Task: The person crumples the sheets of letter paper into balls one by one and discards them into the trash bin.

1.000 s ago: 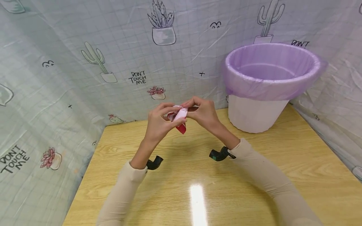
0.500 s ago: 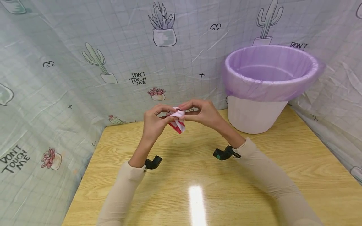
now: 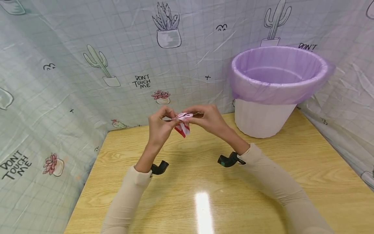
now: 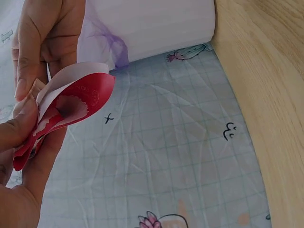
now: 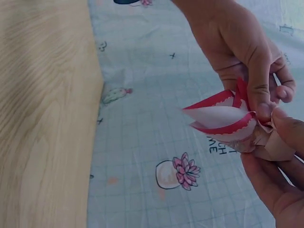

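A folded red and white sheet of paper (image 3: pixel 183 129) is held up between both hands above the far part of the table. My left hand (image 3: pixel 158 127) pinches its left side between thumb and fingers. On the right side, my right hand (image 3: pixel 209 121) pinches it the same way. From the left wrist, the paper (image 4: pixel 71 97) shows a pale pink layer and a red layer flaring apart around a hollow. Seen from the right wrist, the paper (image 5: pixel 221 118) has pointed, red-edged flaps fanning out, its gathered part partly hidden by fingers.
A white bin (image 3: pixel 263 120) with a purple liner (image 3: pixel 274 92) stands at the table's back right. Behind the wooden table (image 3: pixel 187 182) hangs a cactus-print curtain (image 3: pixel 128 48). Black wrist mounts (image 3: pixel 160 168) stick inward from both sleeves.
The paper has turned in the hands, and its red and white tail now points down below the fingers. My left hand has shifted slightly left, and both grips have been adjusted.
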Demonstrator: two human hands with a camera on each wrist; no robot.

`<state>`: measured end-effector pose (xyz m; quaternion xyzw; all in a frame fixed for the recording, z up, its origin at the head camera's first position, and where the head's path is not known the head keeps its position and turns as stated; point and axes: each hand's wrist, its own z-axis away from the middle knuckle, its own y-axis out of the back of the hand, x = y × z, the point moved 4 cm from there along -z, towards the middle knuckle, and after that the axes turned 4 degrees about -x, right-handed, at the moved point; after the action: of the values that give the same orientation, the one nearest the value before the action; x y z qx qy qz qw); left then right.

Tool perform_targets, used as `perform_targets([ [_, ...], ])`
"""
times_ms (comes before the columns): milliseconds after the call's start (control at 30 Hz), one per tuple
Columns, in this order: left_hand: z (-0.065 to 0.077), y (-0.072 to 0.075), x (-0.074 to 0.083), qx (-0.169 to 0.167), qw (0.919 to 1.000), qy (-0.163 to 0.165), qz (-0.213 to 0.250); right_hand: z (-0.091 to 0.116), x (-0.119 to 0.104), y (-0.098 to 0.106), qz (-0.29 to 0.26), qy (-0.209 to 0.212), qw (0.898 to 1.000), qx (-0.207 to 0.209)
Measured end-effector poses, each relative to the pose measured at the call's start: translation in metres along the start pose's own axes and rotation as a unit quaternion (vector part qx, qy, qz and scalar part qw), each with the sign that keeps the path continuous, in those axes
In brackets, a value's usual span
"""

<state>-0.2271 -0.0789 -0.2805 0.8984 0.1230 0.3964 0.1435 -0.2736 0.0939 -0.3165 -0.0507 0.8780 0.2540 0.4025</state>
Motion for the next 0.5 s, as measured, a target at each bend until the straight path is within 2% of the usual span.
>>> perform_targets([
  [67,0.0,0.0,0.0,0.002,1.0,0.007,0.0,0.001,0.001,0.0,0.009,0.006,1.0,0.013],
  [167,0.0,-0.003,-0.003,-0.002,1.0,0.001,0.001,0.002,0.002,0.0,0.024,0.015,0.999,0.028],
  [300,-0.001,-0.006,-0.02,-0.015,0.9998,-0.011,0.0,0.003,0.003,0.002,0.033,0.017,0.999,0.039],
  [367,-0.001,-0.008,-0.032,-0.026,0.9996,-0.004,-0.003,0.004,0.005,0.003,0.028,0.009,0.999,0.04],
  [433,-0.001,-0.009,-0.038,-0.049,0.9985,0.012,0.022,0.004,0.007,0.007,0.018,-0.008,0.999,0.048],
  [500,0.002,-0.01,-0.044,-0.083,0.9929,0.034,0.078,0.004,0.011,0.012,-0.008,-0.033,0.997,0.062],
])
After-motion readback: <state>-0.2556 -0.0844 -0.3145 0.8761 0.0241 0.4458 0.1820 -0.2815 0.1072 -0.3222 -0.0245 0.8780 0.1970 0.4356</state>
